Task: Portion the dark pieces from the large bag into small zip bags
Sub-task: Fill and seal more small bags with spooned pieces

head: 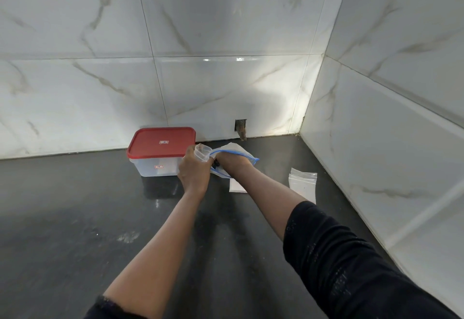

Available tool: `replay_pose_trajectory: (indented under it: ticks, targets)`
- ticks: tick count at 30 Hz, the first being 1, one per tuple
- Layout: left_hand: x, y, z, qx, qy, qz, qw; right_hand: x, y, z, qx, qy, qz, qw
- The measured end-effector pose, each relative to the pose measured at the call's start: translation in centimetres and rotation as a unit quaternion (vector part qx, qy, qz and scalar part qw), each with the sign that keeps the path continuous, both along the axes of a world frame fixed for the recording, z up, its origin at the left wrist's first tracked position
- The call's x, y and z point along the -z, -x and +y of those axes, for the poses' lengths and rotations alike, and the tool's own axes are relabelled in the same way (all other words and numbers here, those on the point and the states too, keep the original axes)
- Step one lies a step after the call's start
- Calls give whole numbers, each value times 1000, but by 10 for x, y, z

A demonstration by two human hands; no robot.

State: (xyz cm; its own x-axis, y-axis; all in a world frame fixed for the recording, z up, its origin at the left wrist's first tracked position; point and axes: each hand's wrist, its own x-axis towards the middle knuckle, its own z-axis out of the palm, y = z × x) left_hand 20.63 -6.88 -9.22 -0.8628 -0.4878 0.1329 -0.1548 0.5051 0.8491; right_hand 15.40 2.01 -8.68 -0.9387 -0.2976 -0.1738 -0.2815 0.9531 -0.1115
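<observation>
A large clear bag with a blue zip rim [247, 156] lies on the dark counter near the back wall. My right hand [232, 163] reaches into its mouth, and the fingers are hidden inside. A few dark pieces [215, 164] show at the bag's opening between my hands. My left hand [194, 169] grips a small clear zip bag [202, 152] and holds it upright with its mouth open, just left of the large bag.
A clear plastic box with a red lid [160, 150] stands just left of my hands. A stack of small clear zip bags [302, 183] lies to the right. A flat white sheet [236, 185] lies under the large bag. Marble walls form a corner at right.
</observation>
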Motion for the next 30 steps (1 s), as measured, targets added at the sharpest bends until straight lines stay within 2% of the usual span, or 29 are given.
replay_pose_trajectory:
  ticks: [6,12,18,22,30]
  targets:
    - [1,-3,-6,-3,-11,-7,1000,19,4,-7,21,27,-8,999]
    - [4,-4,-3,-2,-17,-8,1000,4,-10,4,46,40,-41,997]
    - [6,-6,-1,3,-7,-12,1000,14,-23,4,94,70,8,993]
    - [9,-10,-2,3,-2,-20,1000,25,-31,4,131,66,-13,989]
    - [6,-11,5,15,-2,-21,1000,24,-34,7,184,124,-22,975]
